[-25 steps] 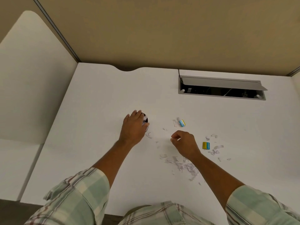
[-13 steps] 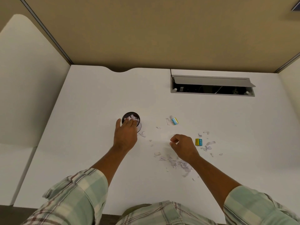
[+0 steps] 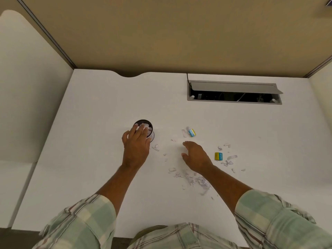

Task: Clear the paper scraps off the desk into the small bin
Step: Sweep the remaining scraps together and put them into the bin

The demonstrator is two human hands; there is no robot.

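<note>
A small dark round bin [image 3: 144, 121] stands on the white desk [image 3: 100, 123], with white paper scraps inside. My left hand [image 3: 136, 148] lies over the bin's near rim, fingers spread and reaching across the opening. My right hand [image 3: 196, 157] hovers low over the desk to the right, fingers apart and holding nothing. A loose pile of paper scraps [image 3: 195, 180] lies just under my right wrist. More scraps [image 3: 228, 159] are strewn further right, and a few small bits [image 3: 156, 147] lie between my hands.
Two small yellow-and-blue blocks lie among the scraps, one [image 3: 191, 132] beyond my right hand and one [image 3: 218, 156] to its right. An open grey cable hatch [image 3: 233, 87] is set in the desk's far right. Beige partition walls close the back and sides.
My right hand has opened from a pinch and spread its fingers. My left hand has drawn back toward me, uncovering most of the bin's opening.
</note>
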